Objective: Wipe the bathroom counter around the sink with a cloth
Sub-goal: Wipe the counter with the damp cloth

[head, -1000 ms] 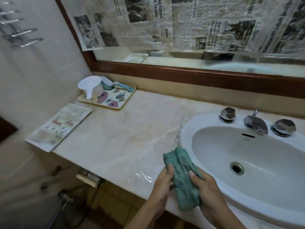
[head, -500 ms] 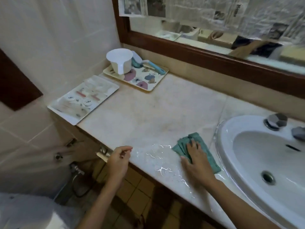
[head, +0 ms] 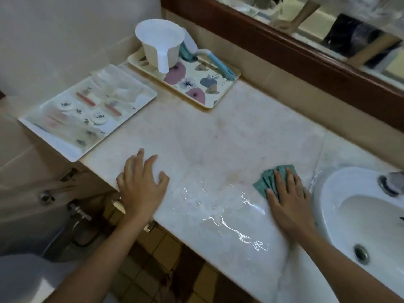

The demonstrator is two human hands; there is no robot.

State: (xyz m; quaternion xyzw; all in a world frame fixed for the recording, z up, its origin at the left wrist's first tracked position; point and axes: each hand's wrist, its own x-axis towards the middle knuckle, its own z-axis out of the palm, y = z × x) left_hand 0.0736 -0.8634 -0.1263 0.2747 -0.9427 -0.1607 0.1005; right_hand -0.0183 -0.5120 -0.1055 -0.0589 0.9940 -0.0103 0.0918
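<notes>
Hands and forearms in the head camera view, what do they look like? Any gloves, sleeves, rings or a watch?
These are a person's two bare hands. The left hand and the right hand wear no gloves, and no rings show. The left forearm and the right forearm are uncovered all the way to the frame's edge, with no sleeve, watch or bracelet in view.

A home bathroom: marble counter (head: 229, 136), sink (head: 341, 193), mirror (head: 328, 20).

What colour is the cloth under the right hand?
The cloth is teal green; head view.
</notes>
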